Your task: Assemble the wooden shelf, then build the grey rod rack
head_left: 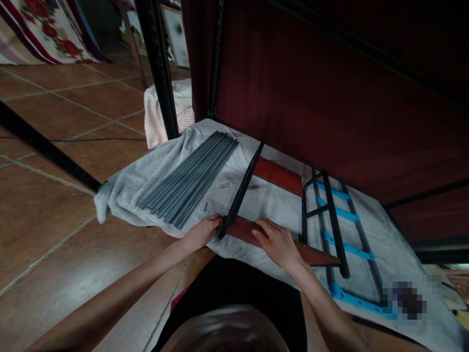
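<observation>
My left hand (205,231) is closed, its fingertips pressed together at the near end of a black metal side frame (242,188); whatever is between them is hidden. A reddish-brown board (315,255) runs from that frame to a second black side frame (334,222) on the right. Over the board's top edge curl the fingers of my right hand (279,242), gripping it near the middle. An orange-red board (279,175) lies between the two frames at the far side. Several small screws (224,186) rest on the grey cloth left of the frame.
Several grey metal tubes (190,176) lie side by side on the grey cloth (124,188). At the right is a rack of dark rails with blue crosspieces (348,249), and a blurred patch. Black metal posts (157,73) and a dark red panel (311,98) surround the surface.
</observation>
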`<state>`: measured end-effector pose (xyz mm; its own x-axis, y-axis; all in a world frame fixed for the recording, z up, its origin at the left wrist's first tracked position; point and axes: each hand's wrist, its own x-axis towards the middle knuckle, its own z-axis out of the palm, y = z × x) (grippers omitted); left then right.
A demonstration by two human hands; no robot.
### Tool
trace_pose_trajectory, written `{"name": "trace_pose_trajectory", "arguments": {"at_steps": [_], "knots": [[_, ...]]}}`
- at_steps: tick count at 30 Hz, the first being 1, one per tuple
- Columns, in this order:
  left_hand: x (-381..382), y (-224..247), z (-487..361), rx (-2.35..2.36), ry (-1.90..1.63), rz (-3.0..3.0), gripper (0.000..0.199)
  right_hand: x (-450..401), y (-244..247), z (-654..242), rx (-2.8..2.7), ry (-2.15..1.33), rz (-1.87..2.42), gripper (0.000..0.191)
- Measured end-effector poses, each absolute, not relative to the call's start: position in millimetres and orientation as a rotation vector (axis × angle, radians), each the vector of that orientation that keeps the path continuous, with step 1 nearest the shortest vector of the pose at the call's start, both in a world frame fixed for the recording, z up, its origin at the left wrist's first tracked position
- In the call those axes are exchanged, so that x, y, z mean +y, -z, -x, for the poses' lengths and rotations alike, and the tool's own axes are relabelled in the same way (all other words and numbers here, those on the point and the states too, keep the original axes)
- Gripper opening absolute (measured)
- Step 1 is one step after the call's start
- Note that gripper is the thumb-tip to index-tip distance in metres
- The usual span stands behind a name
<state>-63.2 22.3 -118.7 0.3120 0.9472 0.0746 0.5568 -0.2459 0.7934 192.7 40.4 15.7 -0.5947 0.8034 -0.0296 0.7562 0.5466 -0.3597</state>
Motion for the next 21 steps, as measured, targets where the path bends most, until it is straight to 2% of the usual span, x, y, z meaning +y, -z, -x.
{"name": "trace_pose_trajectory", "arguments": {"at_steps": [15, 21], "knots": [[22.5, 113.9, 65.5, 1.355, -0.687, -1.908, 0.02, 40.7, -14.7, -193.0, -2.635, -0.503, 1.331, 0.025], [21.0, 116.1, 63.1, 1.366, -0.731, -1.905, 0.023, 40.1, -16.7, -191.9, -2.643, -0.512, 1.344, 0.025]]}}
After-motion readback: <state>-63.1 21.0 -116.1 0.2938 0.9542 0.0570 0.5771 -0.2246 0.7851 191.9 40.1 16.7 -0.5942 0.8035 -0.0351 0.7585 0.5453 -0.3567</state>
